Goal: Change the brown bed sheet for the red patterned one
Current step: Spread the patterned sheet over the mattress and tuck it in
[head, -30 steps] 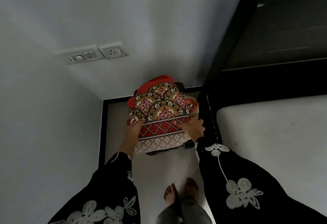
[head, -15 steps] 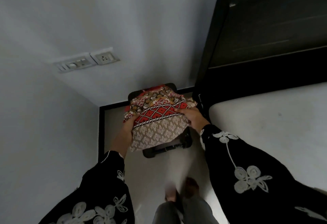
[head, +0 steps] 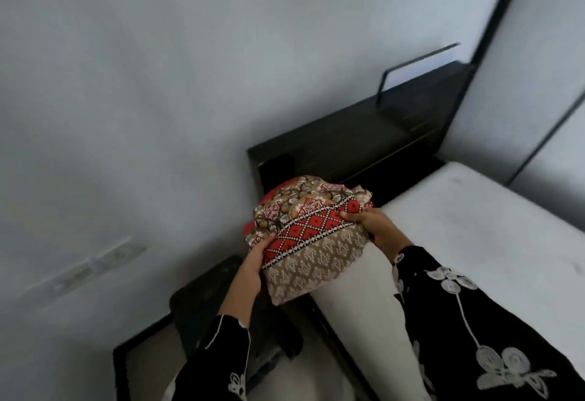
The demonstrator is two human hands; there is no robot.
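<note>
One folded red patterned sheet point(head: 311, 236) in play, and two hands on it. The left hand point(head: 253, 262) grips the bundle's near-left edge, thumb up on the red diamond band and the fingers tucked under the cloth. The right hand point(head: 375, 226) clamps the far-right edge, thumb pressed on top beside the black-and-white border. So the sheet sits between the two hands, held up off everything, with its beige printed fold hanging down toward the near side. Below and to the right lies one bare white mattress point(head: 474, 229), and the bundle hovers over that mattress's left edge, close to the one dark headboard point(head: 364, 134) at the far side. Two black sleeves point(head: 474, 321) with white embroidered flowers come in from the near edge. One dark stool point(head: 202, 296) stands on the floor at the left, under the left forearm, and one blurred switch plate point(head: 95, 266) shows on the grey wall point(head: 158, 83) further left.
</note>
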